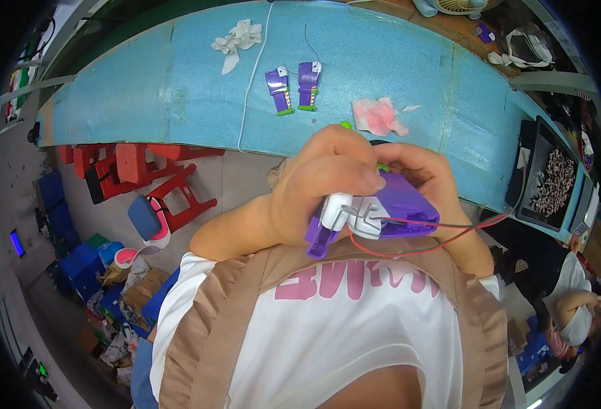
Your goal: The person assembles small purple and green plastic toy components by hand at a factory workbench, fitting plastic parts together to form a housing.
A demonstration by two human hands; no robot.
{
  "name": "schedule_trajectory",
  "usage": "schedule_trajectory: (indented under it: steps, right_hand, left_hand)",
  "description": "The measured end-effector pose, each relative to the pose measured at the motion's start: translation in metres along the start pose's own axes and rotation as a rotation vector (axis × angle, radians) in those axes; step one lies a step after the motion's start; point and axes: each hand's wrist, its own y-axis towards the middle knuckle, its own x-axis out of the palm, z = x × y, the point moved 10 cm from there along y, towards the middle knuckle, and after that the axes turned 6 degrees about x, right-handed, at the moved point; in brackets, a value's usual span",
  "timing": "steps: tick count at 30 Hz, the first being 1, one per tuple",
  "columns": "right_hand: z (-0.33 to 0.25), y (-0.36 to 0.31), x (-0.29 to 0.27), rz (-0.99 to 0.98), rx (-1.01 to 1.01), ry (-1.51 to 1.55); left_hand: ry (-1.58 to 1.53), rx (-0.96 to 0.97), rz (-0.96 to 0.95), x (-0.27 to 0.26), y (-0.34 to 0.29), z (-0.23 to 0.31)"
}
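Note:
Close to my chest I hold a purple plastic toy part point(404, 204) with a white and grey jointed piece at its near end. Red and black wires point(450, 225) trail from it to the right. My left hand point(331, 170) is closed on its left side, thumb and fingers pressing near the white piece. Around the far right side my right hand point(419, 163) is wrapped, its fingers partly hidden behind the part. Bits of green show between the hands. Two similar purple parts point(278, 92) with green ends lie farther off on the blue table point(198, 88).
Crumpled white tissue point(237, 42) and a pink-stained tissue point(377, 116) lie on the table, crossed by a white cord point(251, 82). At right stands a black tray point(529, 177) of small pieces. Red stools point(133, 163) stand at left. Another person point(576, 300) is at the lower right.

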Motion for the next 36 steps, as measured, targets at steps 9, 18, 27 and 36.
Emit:
schedule_trajectory:
  steps: [9, 18, 27, 36]
  right_hand:
    - [-0.047, -0.013, 0.007, 0.124, -0.491, -0.548]
    - [-0.055, -0.019, 0.011, 0.16, -0.592, -0.637]
    - [-0.043, -0.015, 0.014, 0.094, -0.47, -0.641]
    - [-0.05, -0.017, 0.004, 0.192, -0.538, -0.603]
  left_hand:
    - [0.006, 0.0, -0.014, 0.005, 0.002, 0.007]
    - [-0.036, 0.011, 0.038, 0.003, 0.002, 0.008]
    - [0.082, 0.071, 0.088, 0.002, -0.002, 0.011]
    - [0.132, 0.052, 0.123, -0.005, -0.011, 0.003]
